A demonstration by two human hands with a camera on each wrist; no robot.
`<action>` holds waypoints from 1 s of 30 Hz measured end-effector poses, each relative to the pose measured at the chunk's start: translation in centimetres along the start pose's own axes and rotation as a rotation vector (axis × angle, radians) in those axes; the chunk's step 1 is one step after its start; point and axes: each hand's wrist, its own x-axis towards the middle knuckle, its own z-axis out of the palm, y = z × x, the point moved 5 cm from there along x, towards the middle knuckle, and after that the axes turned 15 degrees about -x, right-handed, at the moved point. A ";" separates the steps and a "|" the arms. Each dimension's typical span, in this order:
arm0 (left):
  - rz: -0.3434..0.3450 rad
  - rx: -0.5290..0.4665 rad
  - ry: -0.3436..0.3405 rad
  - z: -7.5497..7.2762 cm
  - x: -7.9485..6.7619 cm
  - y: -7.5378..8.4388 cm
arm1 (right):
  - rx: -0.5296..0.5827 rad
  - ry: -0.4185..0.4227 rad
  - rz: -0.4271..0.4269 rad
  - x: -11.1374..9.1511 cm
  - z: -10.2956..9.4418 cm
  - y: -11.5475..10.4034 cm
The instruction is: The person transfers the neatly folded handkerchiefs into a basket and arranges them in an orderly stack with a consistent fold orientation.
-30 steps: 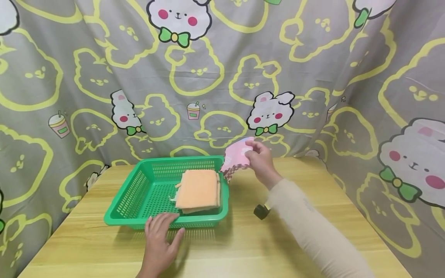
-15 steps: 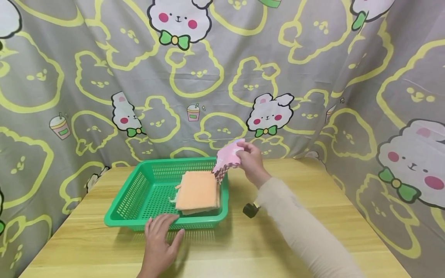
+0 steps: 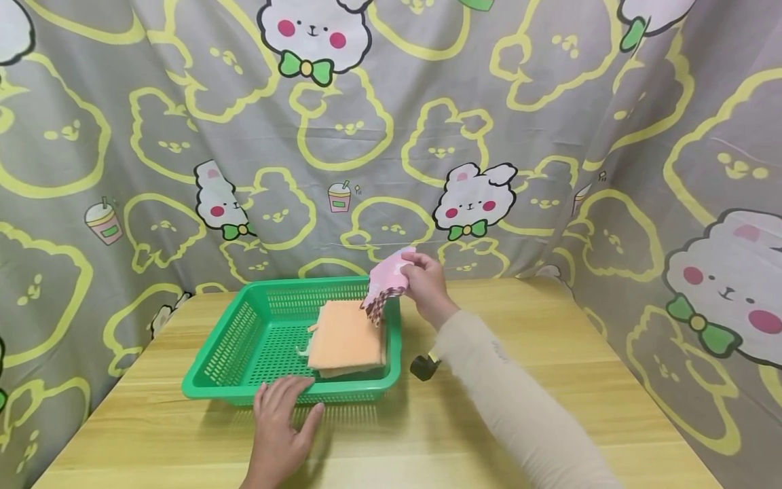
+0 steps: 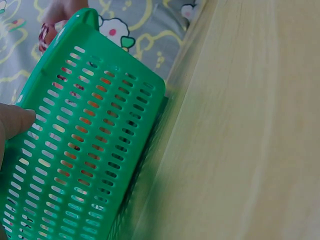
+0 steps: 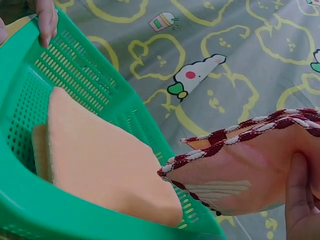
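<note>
A folded pink cloth (image 3: 387,274) with a dark red and white braided edge hangs from my right hand (image 3: 425,282), pinched between thumb and fingers. It is above the right end of a green plastic basket (image 3: 391,379). Below it, inside the basket, lies a folded peach towel (image 3: 346,334), its top face smooth. In the right wrist view the tip of the cloth (image 5: 235,175) overlaps the towel (image 5: 105,160); whether they touch, I cannot tell. My left hand (image 3: 282,424) holds the basket's near rim, with fingers over the edge and thumb outside.
Something pale with a loose string (image 3: 303,351) sticks out at the towel's left side. A black block on a strap (image 3: 423,367) shows under my right wrist. The wooden table (image 3: 519,339) reaches back to a grey patterned curtain (image 3: 391,136).
My right hand has moved left with the pink cloth, from beside the basket's right rim to over the peach towel. The left hand, basket and towel have stayed put.
</note>
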 end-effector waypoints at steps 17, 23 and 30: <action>0.012 -0.001 0.001 0.0 0.0 -0.1 | -0.018 0.023 0.019 0.1 2.0 1.4; -0.006 0.002 -0.007 -0.1 -0.1 0.0 | -0.005 0.027 0.034 -0.2 3.2 1.7; 0.012 0.009 0.001 -0.1 0.0 0.0 | -0.033 0.017 0.004 -0.6 5.0 1.5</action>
